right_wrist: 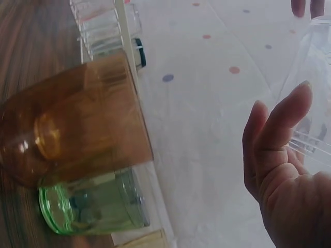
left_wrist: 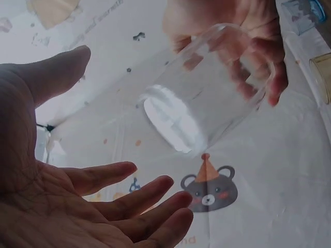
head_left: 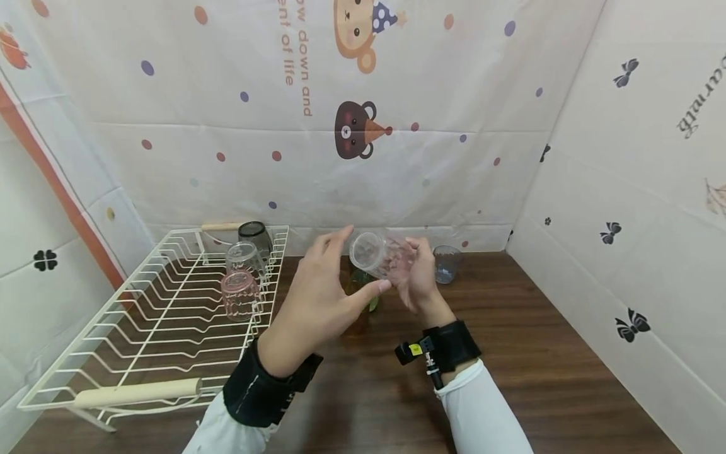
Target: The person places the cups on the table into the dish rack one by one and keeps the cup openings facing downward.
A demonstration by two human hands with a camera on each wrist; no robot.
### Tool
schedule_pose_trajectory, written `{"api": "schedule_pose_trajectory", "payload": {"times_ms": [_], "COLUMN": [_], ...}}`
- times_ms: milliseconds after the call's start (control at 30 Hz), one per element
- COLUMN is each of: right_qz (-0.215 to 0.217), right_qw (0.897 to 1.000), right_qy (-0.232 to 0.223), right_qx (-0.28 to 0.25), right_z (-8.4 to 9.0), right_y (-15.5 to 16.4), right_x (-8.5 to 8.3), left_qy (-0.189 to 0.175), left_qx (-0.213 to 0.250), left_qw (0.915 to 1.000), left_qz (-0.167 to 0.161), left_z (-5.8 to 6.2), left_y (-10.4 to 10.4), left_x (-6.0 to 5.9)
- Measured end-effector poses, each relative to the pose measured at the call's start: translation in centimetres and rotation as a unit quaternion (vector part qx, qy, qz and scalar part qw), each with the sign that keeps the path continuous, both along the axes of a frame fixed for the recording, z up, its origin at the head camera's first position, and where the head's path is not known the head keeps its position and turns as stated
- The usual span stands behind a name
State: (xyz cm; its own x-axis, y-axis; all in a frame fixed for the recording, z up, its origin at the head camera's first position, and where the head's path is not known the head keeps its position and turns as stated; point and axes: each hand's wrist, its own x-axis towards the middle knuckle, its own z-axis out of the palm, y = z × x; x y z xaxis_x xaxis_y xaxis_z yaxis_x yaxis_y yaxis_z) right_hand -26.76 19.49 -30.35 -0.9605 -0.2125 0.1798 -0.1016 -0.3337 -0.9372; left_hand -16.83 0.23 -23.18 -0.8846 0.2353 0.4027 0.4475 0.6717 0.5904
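I see the clear glass (head_left: 379,254) held in the air above the desk (head_left: 510,353), just to the right of the drying rack (head_left: 170,328), which I take as the landmark. The glass lies tilted on its side, base toward the left hand; I judge this attitude suits a transfer or an inspection, since both ends stay accessible.

The right hand (head_left: 416,277) holds the glass: its fingers (left_wrist: 269,67) curl round the wall near the mouth end, as the left wrist view shows. The left hand (head_left: 323,296) is spread wide, fingers (left_wrist: 129,191) straight, thumb raised, palm facing the base of the glass; it holds nothing. I cannot tell whether a fingertip touches the glass.

The glass is colourless and transparent, cylindrical, with a thick round base that reads white in the left wrist view. It appears empty.

In the rack's far right corner stand three inverted tumblers: a pink glass (head_left: 241,295), a clear one (head_left: 244,257) and a dark one (head_left: 255,234). Right of the rack, below the held glass, an amber glass (right_wrist: 72,124) and a green glass (right_wrist: 93,204) stand on the desk. A bluish glass (head_left: 447,263) stands further right, near the backdrop.
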Motion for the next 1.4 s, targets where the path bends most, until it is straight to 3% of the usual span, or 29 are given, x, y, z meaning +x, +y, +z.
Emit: {"api": "schedule_pose_trajectory", "payload": {"times_ms": [200, 567, 1067, 1400], "right_qz": [0.023, 0.034, 0.057, 0.033], "right_qw": [1.000, 0.999, 0.996, 0.996], "right_qy": [0.009, 0.024, 0.051, 0.065], "right_qx": [0.001, 0.002, 0.039, 0.049], "right_z": [0.8, 1.2, 1.3, 1.0], "right_y": [-1.2, -2.0, -1.9, -2.2], "right_x": [0.6, 1.3, 1.3, 1.5], "left_qy": [0.006, 0.075, 0.076, 0.082], "left_qx": [0.003, 0.044, 0.043, 0.048], "left_qw": [1.0000, 0.9962, 0.9961, 0.9954], "left_qz": [-0.004, -0.005, -0.005, 0.005], "left_z": [-0.5, -1.4, -0.8, -0.7], "left_y": [0.4, 0.3, -0.4, -0.8], "left_x": [0.0, -1.1, -1.0, -1.0]}}
